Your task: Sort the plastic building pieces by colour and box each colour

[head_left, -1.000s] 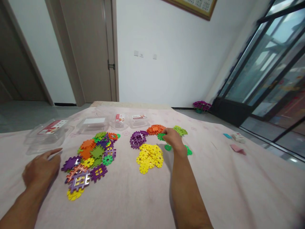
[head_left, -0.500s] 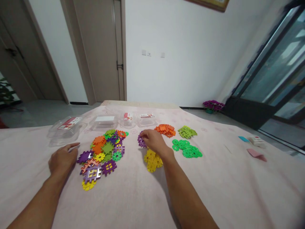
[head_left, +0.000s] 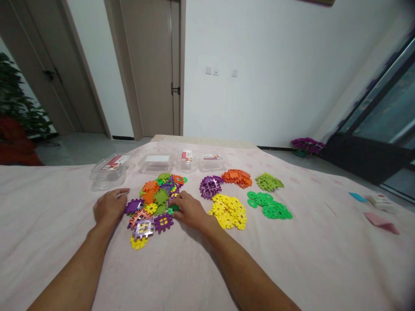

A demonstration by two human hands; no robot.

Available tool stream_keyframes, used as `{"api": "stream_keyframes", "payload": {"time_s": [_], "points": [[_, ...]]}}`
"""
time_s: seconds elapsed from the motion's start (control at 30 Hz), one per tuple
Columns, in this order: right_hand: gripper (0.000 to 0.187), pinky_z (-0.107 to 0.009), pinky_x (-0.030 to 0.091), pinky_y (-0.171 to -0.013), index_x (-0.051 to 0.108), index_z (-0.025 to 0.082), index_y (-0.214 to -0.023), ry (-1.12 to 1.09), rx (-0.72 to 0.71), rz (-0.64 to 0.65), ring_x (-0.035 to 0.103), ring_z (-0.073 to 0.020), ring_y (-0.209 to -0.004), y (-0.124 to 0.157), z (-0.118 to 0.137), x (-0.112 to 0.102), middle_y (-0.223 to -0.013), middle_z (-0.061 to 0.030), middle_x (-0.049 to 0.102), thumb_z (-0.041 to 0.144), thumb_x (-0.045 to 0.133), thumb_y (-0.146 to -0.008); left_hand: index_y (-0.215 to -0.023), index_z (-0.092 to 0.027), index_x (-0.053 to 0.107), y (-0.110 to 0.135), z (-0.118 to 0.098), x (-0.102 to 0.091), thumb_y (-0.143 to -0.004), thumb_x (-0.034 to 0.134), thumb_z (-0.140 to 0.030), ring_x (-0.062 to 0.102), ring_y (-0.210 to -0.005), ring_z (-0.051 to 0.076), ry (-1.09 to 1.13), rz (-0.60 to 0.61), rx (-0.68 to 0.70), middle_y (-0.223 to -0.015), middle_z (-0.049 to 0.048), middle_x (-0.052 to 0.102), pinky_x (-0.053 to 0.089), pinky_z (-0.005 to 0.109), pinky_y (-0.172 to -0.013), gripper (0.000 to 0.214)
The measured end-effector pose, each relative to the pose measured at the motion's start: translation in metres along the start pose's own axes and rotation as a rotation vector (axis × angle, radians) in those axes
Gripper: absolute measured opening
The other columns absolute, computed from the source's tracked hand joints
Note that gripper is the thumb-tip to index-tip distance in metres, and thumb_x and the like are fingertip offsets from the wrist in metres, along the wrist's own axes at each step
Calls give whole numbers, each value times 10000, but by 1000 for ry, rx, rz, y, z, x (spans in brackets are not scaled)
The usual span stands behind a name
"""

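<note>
A mixed pile of plastic interlocking building pieces (head_left: 161, 197) lies between my hands, in purple, orange, green and yellow. My left hand (head_left: 109, 206) rests on the cloth beside the pile's left edge, holding nothing, its index finger stretched out. At the pile's right edge, my right hand (head_left: 188, 209) has its fingertips closed on a purple window-shaped piece, mostly hidden by the fingers. A green disc (head_left: 173, 209) lies just below those fingertips. Right of that hand are single-colour piles: purple pieces (head_left: 210, 186), yellow discs (head_left: 229, 211), orange pieces (head_left: 237, 177), green discs (head_left: 275, 209) and light-green pieces (head_left: 269, 182).
Several clear plastic boxes with labels stand along the back, one box (head_left: 112, 169) at the far left. A blue item (head_left: 358, 197), a small white box (head_left: 381, 202) and a pink cloth (head_left: 381, 222) lie far right. A pale pink cloth (head_left: 311, 268) covers the table.
My right hand has moved left from the purple pile to the mixed pile. The purple and yellow piles are now uncovered. My view has turned slightly left; my left hand stays beside the pile.
</note>
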State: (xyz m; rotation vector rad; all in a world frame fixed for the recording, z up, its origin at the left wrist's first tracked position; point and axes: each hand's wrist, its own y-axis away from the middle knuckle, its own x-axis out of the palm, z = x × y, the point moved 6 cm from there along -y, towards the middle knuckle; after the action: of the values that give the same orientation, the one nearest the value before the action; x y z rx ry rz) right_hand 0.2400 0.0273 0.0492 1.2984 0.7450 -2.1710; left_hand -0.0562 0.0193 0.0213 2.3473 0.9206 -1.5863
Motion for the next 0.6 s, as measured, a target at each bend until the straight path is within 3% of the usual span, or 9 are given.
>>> {"api": "stream_keyframes", "payload": {"time_s": [0.2,0.33,0.6], "points": [[261,-257,424,-786,614,247,-1072,-85,68,-48,596,-176,-954,0,-2,3,-1049,-7,665,208,669,-820,-1122,-246,744,7,-16,-1,-863,427,-334,617,-1135,319,-73,-17,165,-1242,109,693,457,419,-927,419],[256,-271,430,-904,632,254,-1116,-101,38,-75,604,-180,-1069,-3,4,7,-1142,-12,690,182,609,-872,-1111,-223,741,11,-27,2,-885,389,-285,613,-1151,283,-138,-10,280,-1233,101,699,429,392,-959,423],[269,-287,428,-993,660,244,-1170,-90,-45,-84,595,-179,-1135,-9,16,17,-1197,-29,691,212,594,-911,-1120,-215,697,25,-53,10,-944,332,-365,605,-1121,279,-202,29,359,-1153,109,709,423,407,-883,432]]}}
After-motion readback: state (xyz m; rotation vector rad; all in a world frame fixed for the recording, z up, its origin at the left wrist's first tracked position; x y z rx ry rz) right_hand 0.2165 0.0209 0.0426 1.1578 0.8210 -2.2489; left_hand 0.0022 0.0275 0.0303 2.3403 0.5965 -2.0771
